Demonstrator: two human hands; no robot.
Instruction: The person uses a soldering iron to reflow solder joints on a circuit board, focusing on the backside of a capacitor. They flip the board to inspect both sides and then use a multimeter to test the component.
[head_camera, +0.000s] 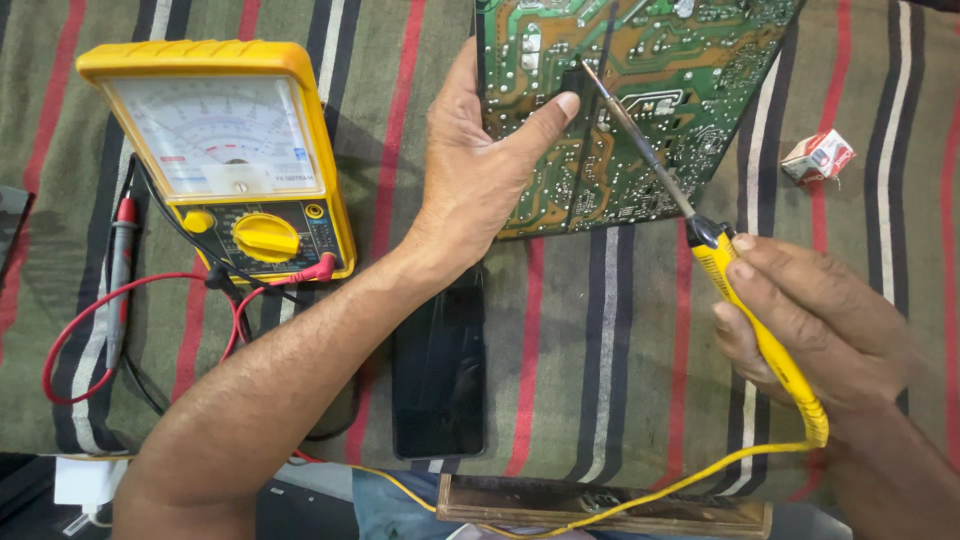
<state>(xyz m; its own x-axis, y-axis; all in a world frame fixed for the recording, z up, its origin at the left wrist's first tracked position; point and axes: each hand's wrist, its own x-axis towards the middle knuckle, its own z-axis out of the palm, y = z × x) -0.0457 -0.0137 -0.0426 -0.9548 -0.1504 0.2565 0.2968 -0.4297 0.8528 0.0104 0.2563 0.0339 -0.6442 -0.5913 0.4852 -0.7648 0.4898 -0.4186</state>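
The left hand (480, 170) gripped the circuit board (640, 110), tilting it steady; the right hand (810, 320) pinched the soldering iron (700, 230), tip on it.

The left forearm is stretched up from the lower left, bare to the elbow; the left hand (478, 170) is held palm down, thumb pointed right, fingers curled out of sight behind an edge; the right hand (815, 325) is entered from the lower right, fingers closed in a pen-like grip, knuckles turned up.
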